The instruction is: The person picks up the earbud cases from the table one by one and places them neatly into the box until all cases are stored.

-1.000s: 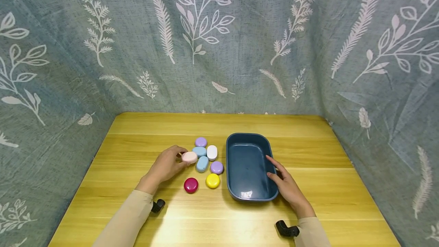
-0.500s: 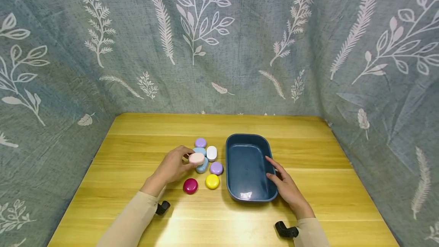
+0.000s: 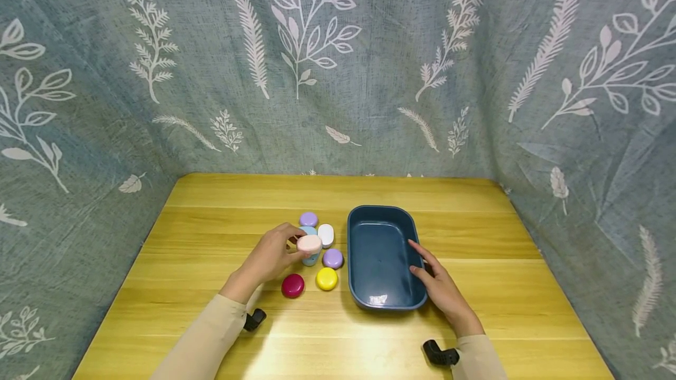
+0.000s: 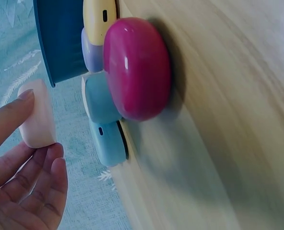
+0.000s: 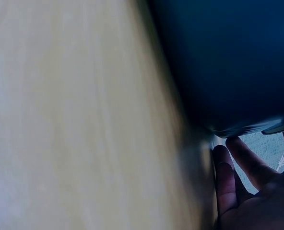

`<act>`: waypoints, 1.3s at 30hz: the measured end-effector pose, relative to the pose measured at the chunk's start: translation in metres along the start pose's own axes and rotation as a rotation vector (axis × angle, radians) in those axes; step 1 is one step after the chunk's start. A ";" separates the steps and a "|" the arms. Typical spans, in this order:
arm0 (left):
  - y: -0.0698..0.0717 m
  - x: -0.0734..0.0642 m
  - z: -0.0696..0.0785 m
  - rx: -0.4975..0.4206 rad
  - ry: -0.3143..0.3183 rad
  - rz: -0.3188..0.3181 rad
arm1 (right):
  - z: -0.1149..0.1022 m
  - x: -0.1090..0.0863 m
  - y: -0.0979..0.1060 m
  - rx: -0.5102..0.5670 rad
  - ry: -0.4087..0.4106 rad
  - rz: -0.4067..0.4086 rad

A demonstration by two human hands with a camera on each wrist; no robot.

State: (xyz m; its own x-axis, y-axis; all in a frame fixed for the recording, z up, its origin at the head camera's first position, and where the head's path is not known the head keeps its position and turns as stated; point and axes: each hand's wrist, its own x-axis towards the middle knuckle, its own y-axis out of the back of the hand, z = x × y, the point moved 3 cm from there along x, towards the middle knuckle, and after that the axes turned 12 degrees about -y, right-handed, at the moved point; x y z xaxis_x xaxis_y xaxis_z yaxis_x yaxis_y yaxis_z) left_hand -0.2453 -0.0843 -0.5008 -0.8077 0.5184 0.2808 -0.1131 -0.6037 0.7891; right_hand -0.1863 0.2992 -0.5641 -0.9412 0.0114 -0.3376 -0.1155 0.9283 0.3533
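Observation:
My left hand point(image 3: 274, 254) pinches a pale pink earbud case point(image 3: 308, 244) between thumb and fingers, raised over the table. In the left wrist view the thumb presses one face of the pink case point(image 4: 38, 115). From the head it overlaps two light blue cases point(image 3: 308, 231). Around it lie a white case point(image 3: 325, 235), two lilac round cases point(image 3: 333, 258), a yellow one point(image 3: 327, 278) and a dark red one point(image 3: 293, 285). My right hand point(image 3: 446, 295) holds the right wall of a dark blue bin point(image 3: 351, 263), digits over its rim and others against its outside point(image 5: 228, 62).
The wooden table point(image 3: 296, 342) carries everything. Leaf-patterned grey-green cloth point(image 3: 369, 128) hangs behind it and at both sides. Black wrist mounts point(image 3: 440, 354) stick out from both forearms. The bin stands right of the cases with its bare floor showing.
My left hand has moved right with the pink case, from left of the blue cases to over them. The right hand and bin stay in place.

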 end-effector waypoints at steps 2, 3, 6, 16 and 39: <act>0.000 0.001 0.002 0.000 -0.004 -0.003 | 0.000 0.000 0.000 0.002 -0.002 -0.004; -0.001 0.001 0.003 -0.002 -0.005 -0.004 | 0.000 0.000 0.000 0.004 -0.001 -0.006; -0.002 0.002 0.006 -0.003 -0.002 -0.008 | 0.001 0.000 0.000 0.009 -0.003 -0.012; -0.004 0.005 0.017 -0.027 -0.035 -0.001 | 0.001 -0.001 0.000 0.010 0.010 -0.002; -0.011 0.010 0.041 -0.048 -0.105 -0.008 | -0.001 0.001 0.000 0.023 0.023 -0.021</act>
State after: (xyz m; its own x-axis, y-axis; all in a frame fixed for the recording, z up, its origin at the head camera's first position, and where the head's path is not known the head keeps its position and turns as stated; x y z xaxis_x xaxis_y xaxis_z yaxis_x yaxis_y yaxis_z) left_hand -0.2287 -0.0473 -0.4844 -0.7417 0.5825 0.3327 -0.1488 -0.6264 0.7651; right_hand -0.1874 0.2990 -0.5629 -0.9457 -0.0166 -0.3245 -0.1284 0.9365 0.3263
